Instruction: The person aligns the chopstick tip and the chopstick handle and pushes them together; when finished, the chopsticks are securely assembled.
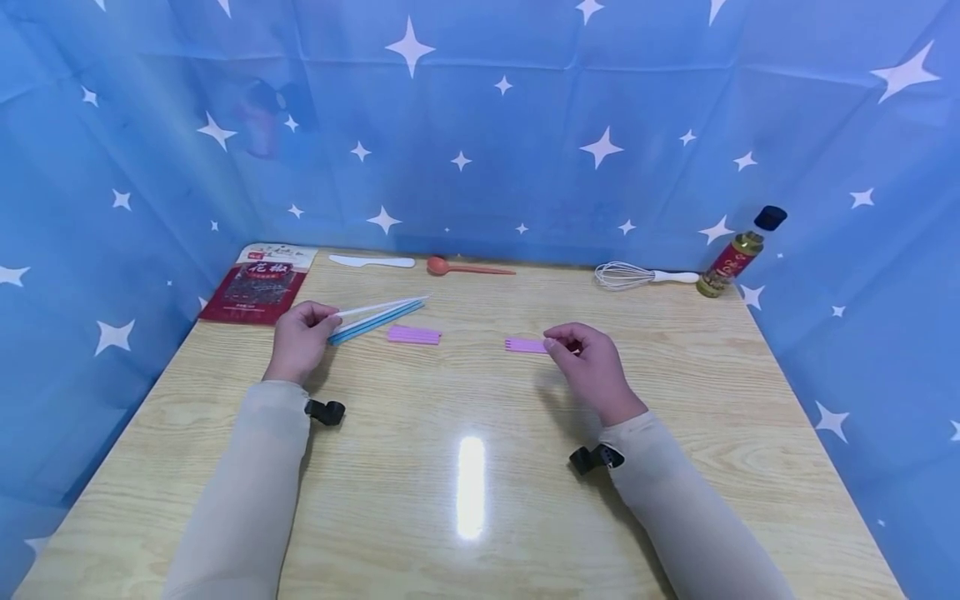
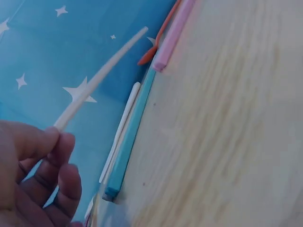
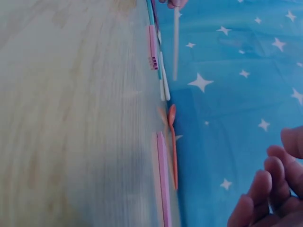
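Between thumb and fingertips, my left hand (image 1: 298,340) pinches one end of a slim white stick (image 2: 101,79). The stick is raised above the table and slants toward the middle. Beneath it lie several blue sticks (image 1: 377,323), side by side on the tabletop. A short bundle of pink sticks (image 1: 414,335) rests just right of them. My right hand (image 1: 592,367) hovers by a second pink bundle (image 1: 525,345), overlapping its right end in the head view. In the right wrist view, its fingers are loosely bent, thumb apart, with nothing between them.
Along the back edge lie a red spice packet (image 1: 258,285), a white knife (image 1: 371,262), an orange spoon (image 1: 438,266) and a whisk (image 1: 628,276). An oil bottle (image 1: 731,265) stands at the back right corner. Blue star-patterned cloth (image 1: 480,108) hangs behind the wooden table (image 1: 405,467).
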### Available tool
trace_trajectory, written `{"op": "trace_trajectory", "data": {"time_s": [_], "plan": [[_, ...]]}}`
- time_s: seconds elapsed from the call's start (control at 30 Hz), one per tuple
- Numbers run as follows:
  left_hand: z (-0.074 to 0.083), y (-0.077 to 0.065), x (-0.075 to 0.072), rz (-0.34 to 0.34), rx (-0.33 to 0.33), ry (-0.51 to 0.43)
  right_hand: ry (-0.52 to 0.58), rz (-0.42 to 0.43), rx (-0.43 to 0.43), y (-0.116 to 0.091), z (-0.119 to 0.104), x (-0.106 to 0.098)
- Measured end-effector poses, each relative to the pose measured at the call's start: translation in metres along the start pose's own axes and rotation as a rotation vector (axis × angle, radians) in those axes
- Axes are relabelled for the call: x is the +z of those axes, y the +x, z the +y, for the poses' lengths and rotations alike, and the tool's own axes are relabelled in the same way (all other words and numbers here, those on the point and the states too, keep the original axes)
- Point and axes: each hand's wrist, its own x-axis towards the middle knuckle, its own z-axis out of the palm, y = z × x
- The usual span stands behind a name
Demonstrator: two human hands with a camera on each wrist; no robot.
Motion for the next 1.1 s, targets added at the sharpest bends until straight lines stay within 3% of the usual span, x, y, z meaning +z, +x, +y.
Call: {"op": "trace_trajectory", "data": {"time_s": [0.47, 0.73, 0.83, 1.0, 1.1], "plan": [[-0.006, 0.009, 0.0, 0.058, -0.115, 0.069, 0.012, -0.02, 0.015, 0.007, 0.004, 0.005], [-0.006, 0.01, -0.006, 0.002, -0.109, 0.192, 0.01, -0.029, 0.009, 0.006, 0.007, 0.007], [-0.006, 0.011, -0.007, -0.024, -0.135, 0.229, 0.008, -0.03, 0.018, 0.007, 0.009, 0.006], [-0.004, 0.01, -0.007, -0.045, -0.159, 0.256, -0.002, -0.041, 0.038, 0.007, 0.01, 0.005], [-0.002, 0.007, -0.005, -0.047, -0.127, 0.259, -0.012, -0.061, 0.068, 0.007, 0.012, 0.004]]}}
